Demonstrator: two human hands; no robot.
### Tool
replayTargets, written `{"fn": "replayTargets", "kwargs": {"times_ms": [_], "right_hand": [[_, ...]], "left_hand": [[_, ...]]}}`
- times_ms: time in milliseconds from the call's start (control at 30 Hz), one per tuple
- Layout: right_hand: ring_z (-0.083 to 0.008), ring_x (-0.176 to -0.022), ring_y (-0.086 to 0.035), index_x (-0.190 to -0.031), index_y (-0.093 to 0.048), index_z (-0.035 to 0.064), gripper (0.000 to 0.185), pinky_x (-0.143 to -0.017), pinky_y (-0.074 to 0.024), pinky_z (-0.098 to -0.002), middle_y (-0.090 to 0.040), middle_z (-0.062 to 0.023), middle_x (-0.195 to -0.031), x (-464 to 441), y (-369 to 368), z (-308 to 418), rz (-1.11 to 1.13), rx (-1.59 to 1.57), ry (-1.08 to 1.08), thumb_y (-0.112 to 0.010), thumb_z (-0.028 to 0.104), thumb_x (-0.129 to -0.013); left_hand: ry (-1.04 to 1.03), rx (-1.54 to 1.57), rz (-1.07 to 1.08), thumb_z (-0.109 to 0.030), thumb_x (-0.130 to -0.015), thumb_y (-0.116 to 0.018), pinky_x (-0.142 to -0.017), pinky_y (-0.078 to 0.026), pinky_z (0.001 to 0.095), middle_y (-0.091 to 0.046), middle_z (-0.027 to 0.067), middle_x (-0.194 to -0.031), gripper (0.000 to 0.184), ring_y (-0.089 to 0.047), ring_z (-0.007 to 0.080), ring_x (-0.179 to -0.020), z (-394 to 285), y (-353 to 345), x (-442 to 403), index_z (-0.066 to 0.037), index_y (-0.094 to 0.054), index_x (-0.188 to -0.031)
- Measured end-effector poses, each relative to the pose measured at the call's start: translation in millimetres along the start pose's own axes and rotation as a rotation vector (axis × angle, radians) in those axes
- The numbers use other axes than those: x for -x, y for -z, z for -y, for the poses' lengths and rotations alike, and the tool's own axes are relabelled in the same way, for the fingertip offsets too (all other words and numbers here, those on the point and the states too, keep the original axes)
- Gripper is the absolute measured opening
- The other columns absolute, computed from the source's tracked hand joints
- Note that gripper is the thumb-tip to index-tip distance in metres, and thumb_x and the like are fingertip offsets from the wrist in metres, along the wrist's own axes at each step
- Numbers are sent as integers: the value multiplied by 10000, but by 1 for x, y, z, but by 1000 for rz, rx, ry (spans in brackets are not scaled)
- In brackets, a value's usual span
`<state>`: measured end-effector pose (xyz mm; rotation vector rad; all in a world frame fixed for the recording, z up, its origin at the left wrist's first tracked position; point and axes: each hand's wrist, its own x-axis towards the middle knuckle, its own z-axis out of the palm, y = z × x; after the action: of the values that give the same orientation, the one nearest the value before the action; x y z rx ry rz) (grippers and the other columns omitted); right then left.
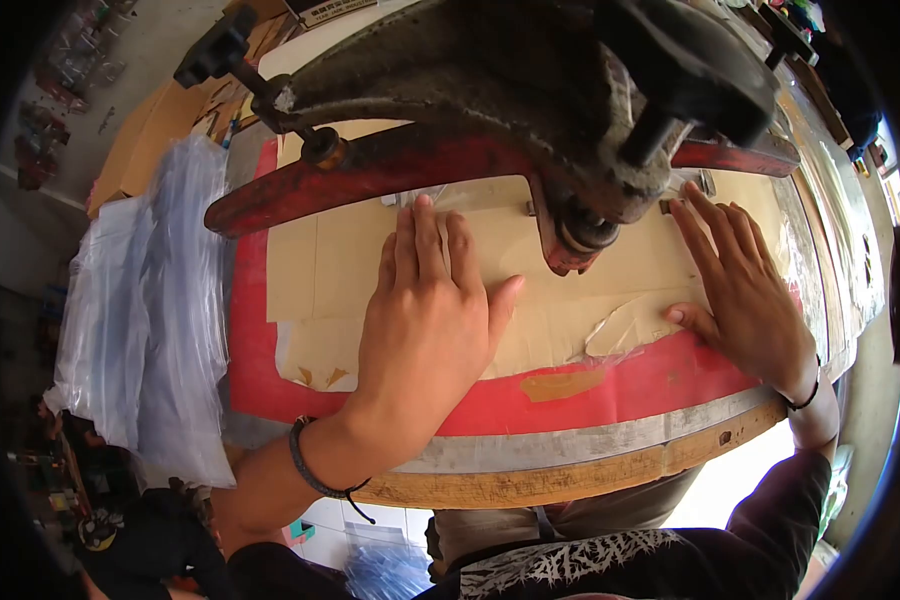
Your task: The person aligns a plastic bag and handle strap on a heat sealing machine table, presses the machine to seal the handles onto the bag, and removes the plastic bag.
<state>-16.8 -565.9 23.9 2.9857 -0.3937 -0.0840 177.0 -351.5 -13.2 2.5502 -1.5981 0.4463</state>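
Showing a brown cardboard box (148, 148) at upper left.
Also showing a black-clothed person (152, 545) at lower left.

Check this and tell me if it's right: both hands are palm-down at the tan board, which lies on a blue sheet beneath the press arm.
Not quite: the head view shows a red sheet, not a blue one, under the tan board. The left hand and right hand are palm-down at it, beneath the press arm.
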Motion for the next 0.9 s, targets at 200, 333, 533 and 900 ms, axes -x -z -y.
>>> {"fn": "replayTargets", "kwargs": {"times_ms": [200, 333, 533, 900], "right_hand": [[-418, -1343, -362, -1548, -244, 30, 970, -1153, -279, -482, -302, -200, -1552, -3, 11, 9, 64, 2, -74, -514, 654, -856], [-403, -1313, -393, -1548, -253, 33, 960, -1140, -293, -480, -313, -192, -1549, -2, 12, 11, 83, -2, -91, -542, 625, -851], [-385, -1288, -416, -1540, -276, 31, 948, -1132, -309, -468, -317, -179, -1550, 1, 12, 14, 5, -28, -48, -593, 572, -829], [-349, -1237, -448, -1518, -317, 26, 911, -1095, -354, -448, -329, -178, -1544, 3, -2, 5, -52, 94, -48, -568, 604, -860]], "left_hand": [[-5, 3, 4, -353, -948, -611, -1044, -466, 443, -497, 371, -1342, 603, -533, 453, -1247, 0, 2, 0, 138, -498, -1279], [-6, -8, -2, -351, -946, -615, -1033, -474, 443, -516, 359, -1324, 606, -538, 447, -1242, -1, 1, 0, 142, -497, -1279], [2, 36, 11, -336, -944, -619, -1010, -489, 445, -528, 337, -1310, 578, -542, 445, -1234, -1, 2, -1, 123, -497, -1274], [-15, -48, 33, -360, -924, -638, -1012, -488, 435, -579, 306, -1239, 601, -574, 411, -1189, -3, 4, -2, 124, -512, -1258]]}}
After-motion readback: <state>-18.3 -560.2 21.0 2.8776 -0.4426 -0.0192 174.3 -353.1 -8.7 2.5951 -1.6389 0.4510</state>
